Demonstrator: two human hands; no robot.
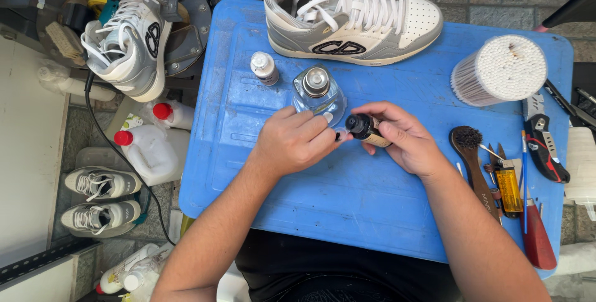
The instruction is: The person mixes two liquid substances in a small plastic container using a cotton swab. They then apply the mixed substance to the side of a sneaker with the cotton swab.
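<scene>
Plastic, blue and faintly ribbed, forms the table top (261,153) under both hands. The right hand (406,140) has its fingers curled snugly about a small dark bottle (365,129), tilted on its side with its black neck pointing at the left hand (292,140). That hand is loosely bunched, fingertips pinched together right at the bottle's mouth; whether they grip a cap or swab I cannot tell.

Just behind the hands stands a clear glass bottle (318,94) with a round metal stopper, and beside it a small white bottle (264,68) with a brown label band. One grey-and-white leather sneaker (354,19), perforated at the toe with white laces, lies at the far edge; a second sneaker (127,41) rests off the table to the left.

On the right stands a round tub of cotton swabs (500,69), packed tight. Near it lie a wooden-handled brush (475,159) with dark bristles and one amber lighter (509,187). Two white jugs (149,147) with red caps sit on the floor.
</scene>
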